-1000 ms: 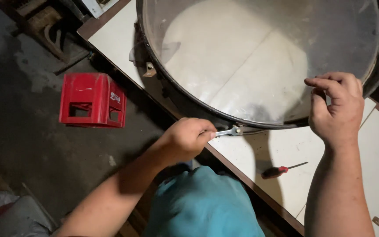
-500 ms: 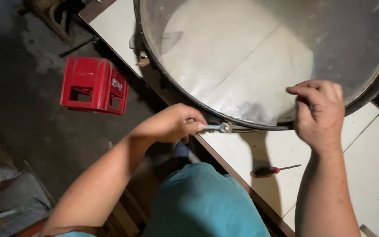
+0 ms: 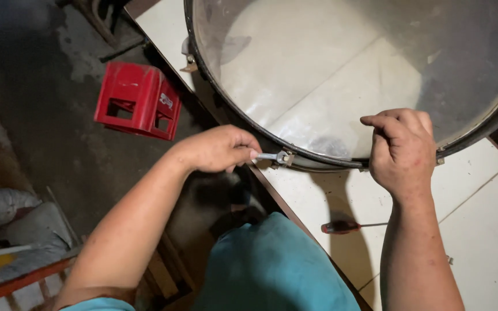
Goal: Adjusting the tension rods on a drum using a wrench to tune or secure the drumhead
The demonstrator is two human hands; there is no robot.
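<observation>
A large round drum with a clear skin and a dark metal hoop lies flat on a white table. My left hand is closed around a small silver wrench, whose head sits on a tension lug at the drum's near rim. My right hand rests on the rim further right, fingers curled over the hoop. A screwdriver with a red and black handle lies on the table between my arms.
A red plastic crate stands on the dark concrete floor to the left. Grey sacks and a reddish bar sit at the lower left. My teal shirt fills the bottom centre.
The view has shifted, so the drum and crate sit slightly differently in frame. My left hand still holds the wrench at the lug; my right hand stays on the rim.
</observation>
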